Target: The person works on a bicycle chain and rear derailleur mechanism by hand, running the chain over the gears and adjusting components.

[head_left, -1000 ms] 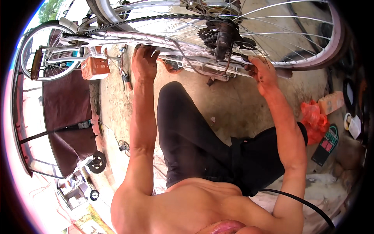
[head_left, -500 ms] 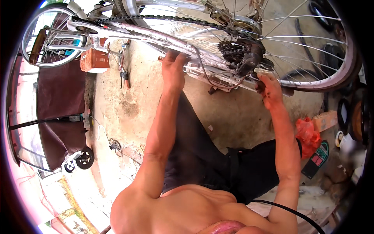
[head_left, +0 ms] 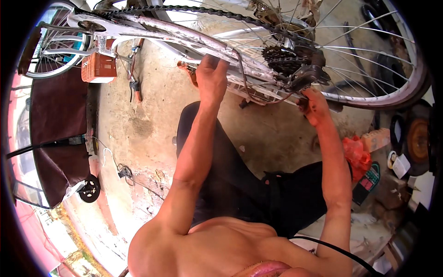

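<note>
A scuffed white bicycle frame (head_left: 184, 45) runs across the top, with a black chain (head_left: 207, 21) above it. My left hand (head_left: 212, 76) is closed round a white frame tube, its fingertips hidden behind it. At the rear wheel (head_left: 369, 94) sit a dark sprocket cluster (head_left: 284, 60) and a rear derailleur (head_left: 310, 76). Just below the derailleur, my right hand (head_left: 316, 108) is closed, with dark smudges on its fingers. What those fingers pinch is too small and covered to make out. A brown cable (head_left: 244, 83) loops between my hands.
Behind stands another bicycle wheel (head_left: 57, 69) by an orange crate (head_left: 99, 68). A maroon-covered vehicle (head_left: 57, 111) is at left. On the right are a red plastic bag (head_left: 356, 154), a brick (head_left: 376, 139), a green-and-black case (head_left: 368, 182) and a round brown-centred object (head_left: 417, 134).
The view has shifted, so the crate and vehicle appear farther left. The derailleur has changed its angle near my right hand. Both hands stay closed at about the same places on the bicycle.
</note>
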Action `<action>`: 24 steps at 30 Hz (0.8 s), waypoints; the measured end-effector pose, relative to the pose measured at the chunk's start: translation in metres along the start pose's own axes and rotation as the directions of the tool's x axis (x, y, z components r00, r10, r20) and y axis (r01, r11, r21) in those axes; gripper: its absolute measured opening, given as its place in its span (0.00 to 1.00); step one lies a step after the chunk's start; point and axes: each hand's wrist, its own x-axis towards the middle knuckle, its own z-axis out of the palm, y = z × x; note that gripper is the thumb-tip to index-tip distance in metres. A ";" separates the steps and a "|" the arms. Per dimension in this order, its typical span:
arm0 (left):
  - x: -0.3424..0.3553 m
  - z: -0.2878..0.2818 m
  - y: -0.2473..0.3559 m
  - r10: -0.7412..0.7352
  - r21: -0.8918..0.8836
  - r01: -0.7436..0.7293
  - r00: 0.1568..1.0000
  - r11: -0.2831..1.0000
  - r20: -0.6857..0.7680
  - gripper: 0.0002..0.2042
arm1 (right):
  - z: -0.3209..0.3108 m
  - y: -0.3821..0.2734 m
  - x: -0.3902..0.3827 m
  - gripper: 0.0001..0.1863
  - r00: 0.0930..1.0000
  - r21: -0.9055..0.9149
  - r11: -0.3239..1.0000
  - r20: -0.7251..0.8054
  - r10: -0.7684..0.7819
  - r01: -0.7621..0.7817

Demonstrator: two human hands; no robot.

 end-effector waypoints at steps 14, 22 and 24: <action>0.005 0.004 -0.013 0.073 0.088 -0.070 0.997 0.994 -0.033 0.14 | 0.002 0.005 0.010 0.04 0.999 -0.013 1.000 -0.024 0.026 -0.026; 0.006 0.011 -0.007 0.014 0.147 -0.008 0.999 0.989 -0.042 0.13 | 0.000 0.006 0.010 0.05 0.999 -0.021 0.999 -0.025 0.029 -0.029; 0.009 0.010 -0.012 0.036 0.131 -0.030 0.999 0.991 -0.041 0.13 | 0.002 0.004 0.008 0.05 1.000 -0.016 1.000 -0.013 0.022 -0.023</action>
